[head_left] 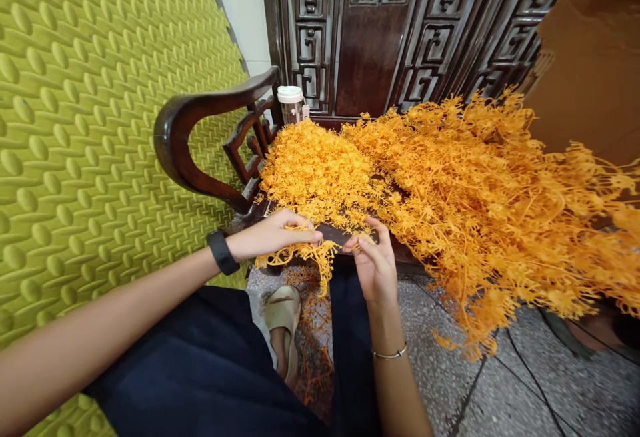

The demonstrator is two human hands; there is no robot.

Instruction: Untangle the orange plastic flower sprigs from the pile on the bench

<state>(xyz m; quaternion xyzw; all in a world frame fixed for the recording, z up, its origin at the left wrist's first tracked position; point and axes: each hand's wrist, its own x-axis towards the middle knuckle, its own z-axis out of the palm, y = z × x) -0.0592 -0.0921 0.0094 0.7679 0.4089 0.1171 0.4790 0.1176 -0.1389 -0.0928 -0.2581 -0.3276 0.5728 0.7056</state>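
Around a stringy orange plastic flower sprig (324, 262), the fingers of my left hand (275, 231) are closed; the sprig's ends droop below the bench edge. A little to the right, my right hand (376, 263) is closed in a pinch, with a small orange floret (361, 242) at its fingertips. The two hands are slightly apart. Just beyond them a mound of loose orange florets (320, 163) lies on the dark wooden bench seat (336, 234). To the right spreads a big tangled heap of long orange sprigs (490, 197).
A lidded clear cup (291, 105) stands behind the mound, by the curved wooden armrest (173, 130). Carved panels (370, 57) form the bench back. Brown cardboard (590, 63) leans at right. Orange scraps (314, 330) and black cables (530, 370) lie on the floor.
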